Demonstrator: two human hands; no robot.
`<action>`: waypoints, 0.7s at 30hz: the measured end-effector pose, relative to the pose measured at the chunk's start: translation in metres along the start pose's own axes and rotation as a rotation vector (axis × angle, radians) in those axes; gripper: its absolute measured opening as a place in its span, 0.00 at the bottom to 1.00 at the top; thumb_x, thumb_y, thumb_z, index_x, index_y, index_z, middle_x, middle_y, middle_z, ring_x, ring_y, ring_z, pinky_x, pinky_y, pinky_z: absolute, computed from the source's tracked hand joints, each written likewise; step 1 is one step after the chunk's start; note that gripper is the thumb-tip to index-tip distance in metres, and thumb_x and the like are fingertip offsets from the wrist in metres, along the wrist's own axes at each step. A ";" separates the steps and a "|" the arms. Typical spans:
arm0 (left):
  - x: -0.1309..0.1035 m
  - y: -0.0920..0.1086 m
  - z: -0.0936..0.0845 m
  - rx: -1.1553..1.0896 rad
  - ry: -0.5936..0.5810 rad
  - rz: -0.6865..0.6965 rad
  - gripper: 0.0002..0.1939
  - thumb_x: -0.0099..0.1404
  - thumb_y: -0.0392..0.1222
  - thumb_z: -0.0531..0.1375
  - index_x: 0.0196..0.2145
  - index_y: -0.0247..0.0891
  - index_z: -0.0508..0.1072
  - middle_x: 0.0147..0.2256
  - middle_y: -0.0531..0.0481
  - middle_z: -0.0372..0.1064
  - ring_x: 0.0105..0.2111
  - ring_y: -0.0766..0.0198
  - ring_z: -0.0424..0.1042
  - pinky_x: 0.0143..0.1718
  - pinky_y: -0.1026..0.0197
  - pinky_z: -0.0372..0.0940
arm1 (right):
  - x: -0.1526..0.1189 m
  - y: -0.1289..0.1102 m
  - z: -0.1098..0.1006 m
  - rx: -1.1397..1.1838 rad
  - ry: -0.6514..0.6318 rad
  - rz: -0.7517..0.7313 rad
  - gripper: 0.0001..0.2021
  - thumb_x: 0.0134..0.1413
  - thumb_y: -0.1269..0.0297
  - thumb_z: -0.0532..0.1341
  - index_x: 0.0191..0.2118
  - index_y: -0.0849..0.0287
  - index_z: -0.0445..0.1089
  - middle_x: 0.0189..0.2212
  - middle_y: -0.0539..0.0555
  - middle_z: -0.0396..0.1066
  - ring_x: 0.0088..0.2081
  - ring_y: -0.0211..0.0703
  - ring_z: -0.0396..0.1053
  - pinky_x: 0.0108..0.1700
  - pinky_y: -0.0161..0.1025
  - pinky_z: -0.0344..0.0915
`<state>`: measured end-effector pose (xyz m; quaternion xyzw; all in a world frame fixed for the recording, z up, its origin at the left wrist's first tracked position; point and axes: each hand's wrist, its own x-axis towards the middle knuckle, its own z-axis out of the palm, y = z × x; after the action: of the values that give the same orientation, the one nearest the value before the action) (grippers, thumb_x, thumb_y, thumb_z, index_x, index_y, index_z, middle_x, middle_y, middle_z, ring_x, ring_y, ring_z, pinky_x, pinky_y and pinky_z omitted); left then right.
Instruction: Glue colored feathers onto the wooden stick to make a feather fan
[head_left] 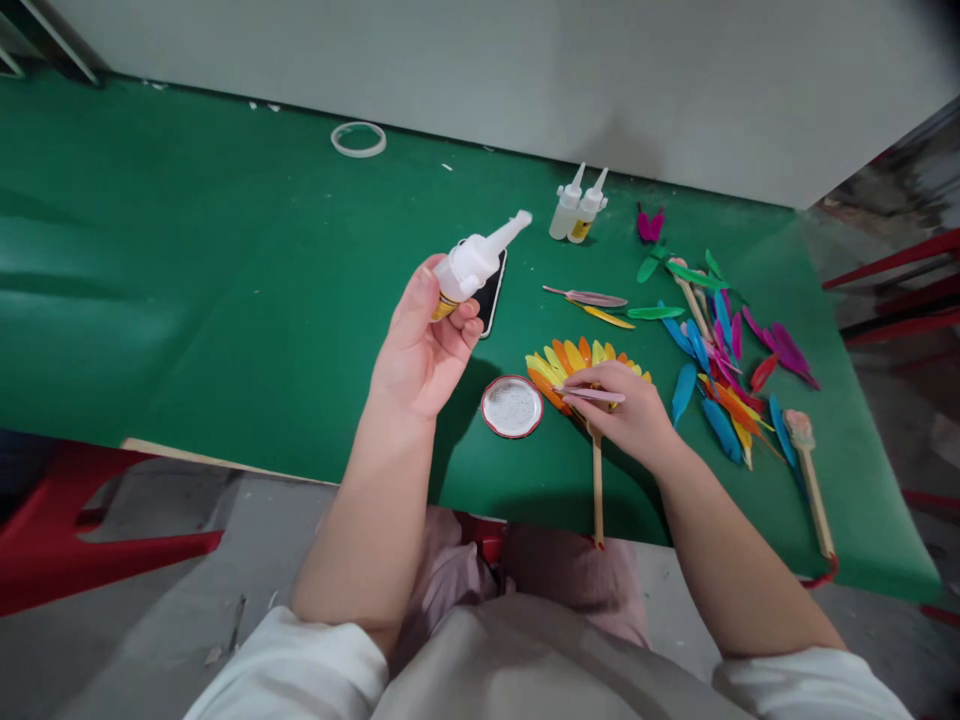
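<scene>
My left hand [427, 350] is wrapped round a white glue bottle [466, 272] with a long nozzle tilted up to the right. Pinched in my right hand [626, 405] are pink tweezers [596, 394], their tips over the left part of a fan of yellow and orange feathers [551, 370]. Part of that fan is hidden under the hand, and its wooden handle [598, 485] points toward my lap. Between my hands a round white lid with a red rim [512, 406] lies on the green table.
A phone [491, 295] lies behind the left hand. Two more glue bottles [577, 207] stand near the wall. Loose coloured feathers [721, 425] and another wooden handle [814, 480] lie on the green table [225, 250] at right. A white ring [358, 140] is at the back.
</scene>
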<state>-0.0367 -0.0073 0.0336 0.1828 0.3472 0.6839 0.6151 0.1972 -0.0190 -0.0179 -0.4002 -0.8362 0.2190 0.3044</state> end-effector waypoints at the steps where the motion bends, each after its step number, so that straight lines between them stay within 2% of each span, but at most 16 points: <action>1: 0.000 0.000 0.000 -0.002 -0.002 -0.001 0.10 0.63 0.52 0.59 0.36 0.44 0.72 0.30 0.55 0.71 0.23 0.75 0.68 0.25 0.71 0.65 | 0.000 0.000 0.000 0.005 0.004 0.000 0.04 0.54 0.66 0.62 0.37 0.56 0.72 0.32 0.53 0.76 0.35 0.43 0.73 0.37 0.42 0.69; 9: -0.001 0.001 0.001 -0.017 0.023 -0.017 0.09 0.65 0.50 0.57 0.35 0.44 0.72 0.31 0.54 0.71 0.22 0.75 0.67 0.24 0.71 0.63 | 0.000 0.002 0.000 0.062 -0.035 -0.039 0.03 0.54 0.68 0.61 0.35 0.56 0.71 0.33 0.53 0.77 0.37 0.44 0.73 0.40 0.44 0.69; 14: -0.001 0.001 0.001 -0.017 -0.012 -0.011 0.07 0.63 0.49 0.60 0.34 0.45 0.72 0.31 0.57 0.70 0.22 0.77 0.66 0.26 0.70 0.64 | 0.000 0.002 -0.001 0.093 -0.061 -0.102 0.03 0.55 0.69 0.61 0.36 0.56 0.71 0.35 0.53 0.77 0.39 0.43 0.74 0.42 0.44 0.69; 21: 0.001 0.000 -0.002 -0.056 -0.063 -0.005 0.06 0.63 0.47 0.59 0.33 0.44 0.72 0.29 0.57 0.70 0.21 0.78 0.65 0.24 0.73 0.63 | -0.001 0.001 -0.003 0.102 -0.066 -0.184 0.05 0.56 0.72 0.59 0.36 0.58 0.72 0.36 0.56 0.78 0.40 0.43 0.74 0.42 0.42 0.69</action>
<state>-0.0377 -0.0065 0.0318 0.1862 0.3089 0.6858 0.6321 0.2002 -0.0189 -0.0168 -0.2980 -0.8668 0.2456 0.3156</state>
